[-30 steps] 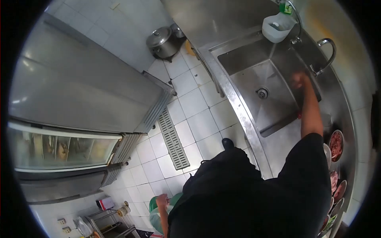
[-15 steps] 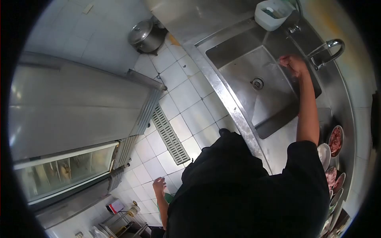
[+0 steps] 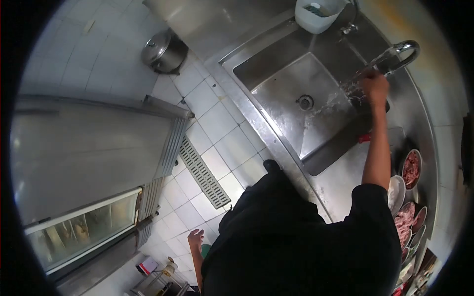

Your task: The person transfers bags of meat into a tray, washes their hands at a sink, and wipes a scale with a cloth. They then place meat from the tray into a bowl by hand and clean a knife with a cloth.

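My right hand point(image 3: 376, 88) is under the curved faucet point(image 3: 409, 48), inside the steel sink point(image 3: 284, 93). Clear water runs from the spout onto it and splashes toward the drain point(image 3: 305, 102). Its fingers are smeared by motion and partly behind the splash. Down at my side, away from the counter, my left hand point(image 3: 196, 238) hangs over the tiled floor with its fingers loosely apart and nothing in them.
A white plastic tub point(image 3: 318, 17) stands at the sink's far corner. Bowls of raw meat point(image 3: 411, 170) line the counter at right. On the floor side are a lidded pot point(image 3: 165, 52), a drain grate point(image 3: 203, 172) and a glass-fronted steel cabinet point(image 3: 89, 222).
Water now pours and splashes over my right hand, which has moved closer to the faucet. A red object shows at the sink's near edge. My left hand stays low at my side.
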The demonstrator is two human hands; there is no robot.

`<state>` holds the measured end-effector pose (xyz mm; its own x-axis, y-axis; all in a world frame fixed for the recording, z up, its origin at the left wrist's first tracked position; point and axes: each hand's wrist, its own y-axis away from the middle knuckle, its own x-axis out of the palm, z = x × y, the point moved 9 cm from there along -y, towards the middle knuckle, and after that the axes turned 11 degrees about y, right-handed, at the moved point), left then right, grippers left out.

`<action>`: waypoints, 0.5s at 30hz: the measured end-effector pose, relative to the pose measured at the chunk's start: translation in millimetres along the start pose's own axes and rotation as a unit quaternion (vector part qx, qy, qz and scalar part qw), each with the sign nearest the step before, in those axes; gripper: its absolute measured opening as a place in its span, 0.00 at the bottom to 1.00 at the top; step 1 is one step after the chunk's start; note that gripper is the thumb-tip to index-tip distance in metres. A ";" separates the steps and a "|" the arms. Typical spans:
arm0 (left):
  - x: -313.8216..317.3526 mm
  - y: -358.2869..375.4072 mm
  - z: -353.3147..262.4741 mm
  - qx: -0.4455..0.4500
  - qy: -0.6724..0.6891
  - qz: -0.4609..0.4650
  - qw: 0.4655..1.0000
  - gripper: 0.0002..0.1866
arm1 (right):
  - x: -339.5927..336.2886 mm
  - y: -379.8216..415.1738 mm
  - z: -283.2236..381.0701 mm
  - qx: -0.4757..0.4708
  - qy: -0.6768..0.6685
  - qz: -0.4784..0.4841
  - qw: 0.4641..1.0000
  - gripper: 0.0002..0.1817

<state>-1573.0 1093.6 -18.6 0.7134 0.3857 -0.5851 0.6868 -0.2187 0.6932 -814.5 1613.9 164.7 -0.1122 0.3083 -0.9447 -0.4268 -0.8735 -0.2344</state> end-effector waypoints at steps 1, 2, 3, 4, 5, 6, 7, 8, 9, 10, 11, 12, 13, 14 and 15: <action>-0.7 5.3 4.7 -0.012 0.014 0.004 1.000 0.24 | -8.3 -2.2 -13.3 -0.035 0.041 -0.109 0.993 0.19; 0.5 10.9 9.2 -0.025 0.029 0.009 0.999 0.24 | -16.8 1.3 -20.1 -0.070 0.082 -0.218 0.970 0.22; -0.4 19.1 10.4 -0.031 0.030 0.005 0.999 0.23 | -14.0 -1.3 -20.6 -0.076 0.079 -0.211 0.971 0.22; -2.2 23.7 13.9 -0.039 0.030 -0.001 0.999 0.23 | -15.3 -4.4 -25.9 -0.037 0.155 -0.215 0.964 0.22; -3.7 27.5 17.8 -0.049 0.036 -0.008 0.998 0.23 | -14.8 -6.1 -31.3 0.000 0.231 -0.219 0.948 0.23; -6.1 32.3 23.2 -0.059 0.044 -0.015 0.997 0.22 | -5.5 -9.6 -43.1 -0.008 0.229 -0.213 0.950 0.23; -7.2 36.8 24.4 -0.045 0.039 -0.013 0.998 0.22 | 2.7 -15.4 -57.8 -0.019 0.219 -0.219 0.951 0.22; -8.5 42.0 26.9 -0.054 0.044 -0.021 0.997 0.22 | 11.0 -18.7 -60.4 -0.031 0.208 -0.225 0.951 0.21; -6.5 47.0 24.7 -0.044 0.048 -0.014 0.998 0.22 | -3.4 -15.1 -46.7 -0.029 0.199 -0.230 0.952 0.21; -6.0 51.2 24.5 -0.034 0.054 -0.009 0.998 0.22 | 7.4 -21.0 -56.2 -0.043 0.205 -0.256 0.944 0.21; -7.8 52.0 27.8 -0.016 0.058 -0.003 0.998 0.21 | 22.1 -34.3 -77.8 -0.060 0.208 -0.283 0.935 0.21; -10.4 54.0 33.7 0.000 0.068 0.000 0.998 0.21 | 40.6 -45.9 -96.6 -0.110 0.223 -0.263 0.932 0.20; -10.4 58.1 35.7 0.032 0.099 -0.011 0.995 0.21 | 49.8 -54.0 -115.9 -0.033 0.270 -0.264 0.925 0.21; -5.9 73.9 30.6 0.035 0.128 -0.036 0.991 0.21 | 55.5 -54.4 -113.7 -0.070 0.294 -0.276 0.912 0.21; -8.6 68.8 51.3 0.040 0.099 -0.039 0.993 0.20 | 90.5 -72.4 -154.8 -0.131 0.294 -0.327 0.888 0.16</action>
<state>-1524.8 1029.2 12.6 0.6207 0.5719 -0.5364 0.7540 -0.2477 0.6084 -654.8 1646.7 60.7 0.6042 0.5992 -0.5253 0.0042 -0.6616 -0.7499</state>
